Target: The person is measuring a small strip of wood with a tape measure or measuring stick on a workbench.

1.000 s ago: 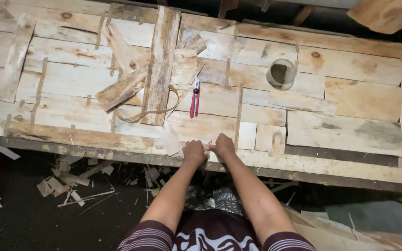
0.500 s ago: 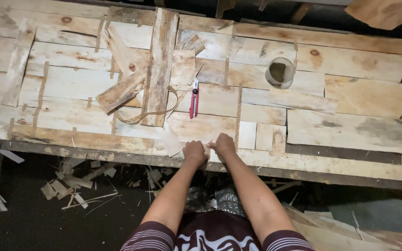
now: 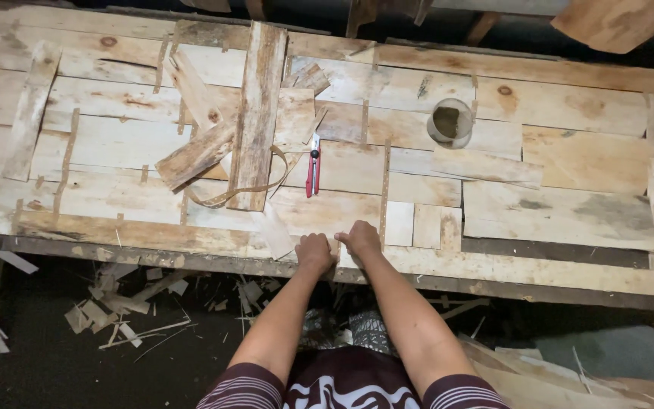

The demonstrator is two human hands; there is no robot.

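Head view, looking straight down on a rough wooden tabletop [image 3: 584,163] patched together from pale planks of many sizes. A person stands at its near edge, both bare forearms reaching forward from striped short sleeves. The left hand [image 3: 315,252] and right hand [image 3: 359,238] sit side by side, almost touching, right at the front edge of the tabletop. Both are curled, knuckles up, fingers folded down and pressed onto a thin wooden piece [image 3: 337,250] that lies between them (it is mostly covered, so I cannot tell its shape or how tightly it is pinched).

Just left of the left hand, a short pale offcut [image 3: 275,231] lies at a slant, touching the front edge. Beyond the hands, near the middle of the tabletop, a red-handled cutting tool [image 3: 312,167] lies pointing away from the person. To its left is a loose heap of scrap: a long upright board [image 3: 257,113] with shorter slats [image 3: 197,155] crossed under it at angles, and a thin curled wood strip [image 3: 225,198] looping out from beneath the board's near end. Toward the far right of the middle, a small round container [image 3: 450,123] stands upright, its inside dark and dusty.

Below the tabletop's edge, on the dark floor [image 3: 47,363] at the left, lie scattered wood chips and splinters [image 3: 126,307]. More pale boards [image 3: 539,382] lean at the lower right, beside the person's body.
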